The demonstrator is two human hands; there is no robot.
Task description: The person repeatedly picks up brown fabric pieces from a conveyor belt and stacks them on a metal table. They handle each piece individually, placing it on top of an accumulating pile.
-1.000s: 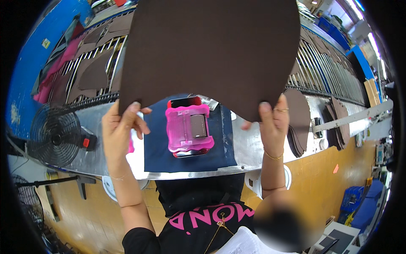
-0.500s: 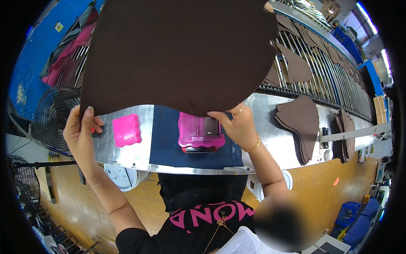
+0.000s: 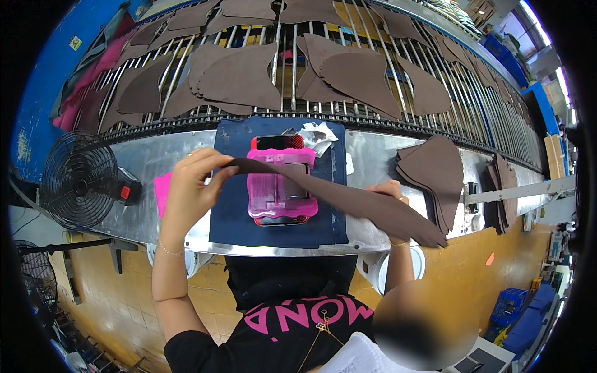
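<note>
The brown leather piece (image 3: pixel 348 202) was held flat above the pink template (image 3: pixel 281 186) near the counter (image 3: pixel 373 233) front edge. The left hand (image 3: pixel 189 186) pinched one end, the right hand (image 3: pixel 388 194) gripped underneath. Keeping it stretched level seemed wise, to avoid creases.

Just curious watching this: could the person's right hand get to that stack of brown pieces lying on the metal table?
Probably not freely: the right hand is near the stack, with bare table between, but it grips the brown sheet.

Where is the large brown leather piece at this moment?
In the head view, the large brown leather piece is held edge-on between the left hand and right hand, above the pink template on the dark blue mat.
</note>
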